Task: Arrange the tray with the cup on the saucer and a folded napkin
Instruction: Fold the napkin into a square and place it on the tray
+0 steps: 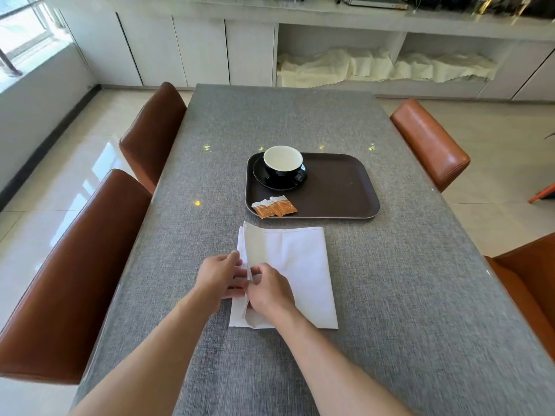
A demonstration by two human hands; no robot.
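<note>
The napkin lies flat on the table, just short of the tray and not yet on it, while the cup already sits on the saucer in the tray's far left corner, with three sachets near the front left edge. The step in hand looks like the fold itself: a left-hand layer of the cloth is raised on edge, standing up from the far corner down towards the hands. The left hand has its fingers curled loosely at the lifted edge, and the right hand is closed in a pinch on that same edge; how much cloth the left one really grips I cannot tell, since the hands overlap there. To do this well, both hands should carry the raised layer over together, keeping its hem parallel to the right side so corners meet corners, then lay it down from the fold line outward and smooth it flat. A thin cloth like this probably slumps if held at one point only, so spreading the grips along the edge would help. The bare right half of the tray seems the natural place for it afterwards.
</note>
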